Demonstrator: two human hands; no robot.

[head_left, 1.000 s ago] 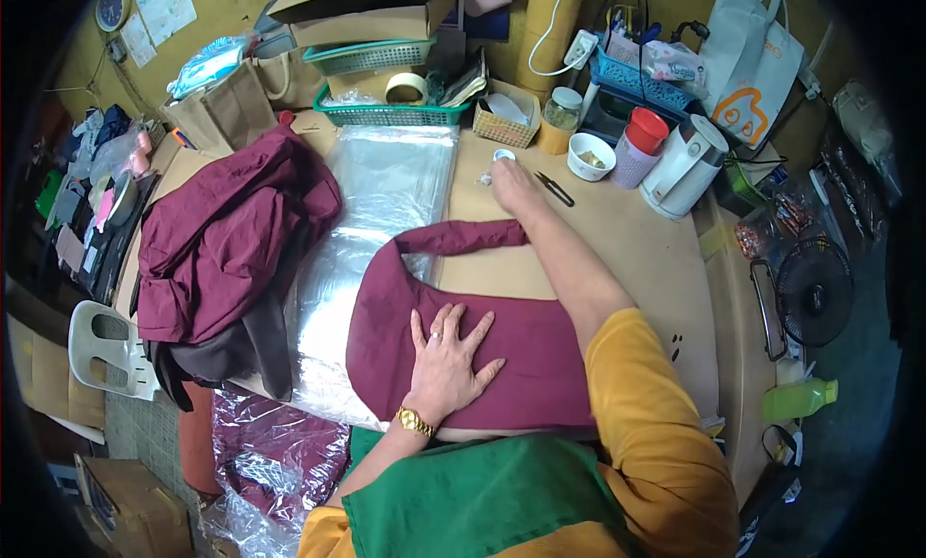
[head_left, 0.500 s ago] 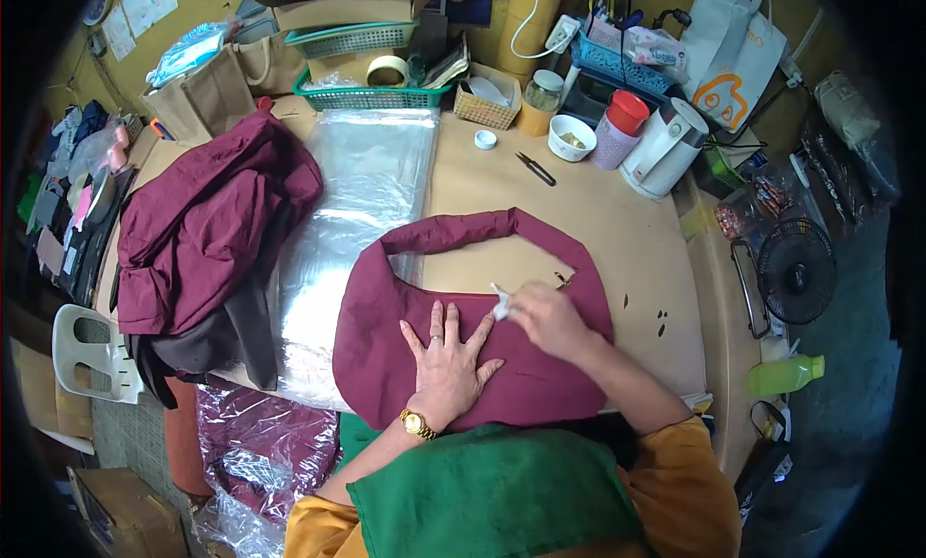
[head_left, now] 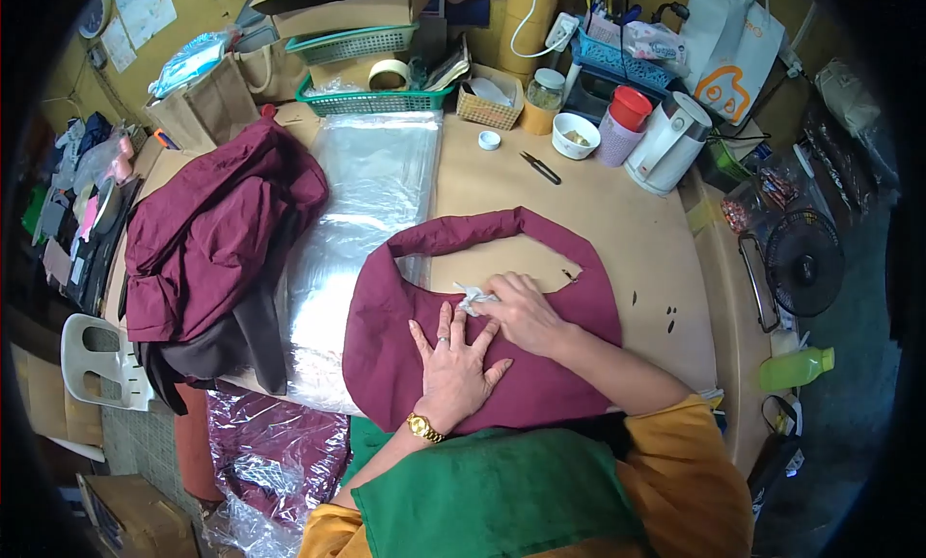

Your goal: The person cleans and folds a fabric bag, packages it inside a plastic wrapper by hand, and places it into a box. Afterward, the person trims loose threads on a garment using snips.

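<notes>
A maroon fabric shoulder bag [head_left: 569,365] lies flat on the table, its wide strap looped away from me. My left hand [head_left: 455,370] rests on the bag's body with fingers spread. In my right hand [head_left: 526,315] is a crumpled white cloth [head_left: 475,299], pinched against the bag's upper edge just beyond my left fingertips. A small metal zipper pull [head_left: 569,276] shows at the right end of the opening.
Left of the bag lie clear plastic sheets [head_left: 371,172] and a maroon fabric pile [head_left: 217,230]. Thread snips [head_left: 540,168], a white bowl [head_left: 576,136] and a kettle [head_left: 667,143] stand or lie at the back. Green baskets [head_left: 376,102] line the far edge.
My right hand has moved left along the bag's top edge with the white cloth, closer to my left fingers. My left hand stays spread on the bag. The view has shifted slightly.
</notes>
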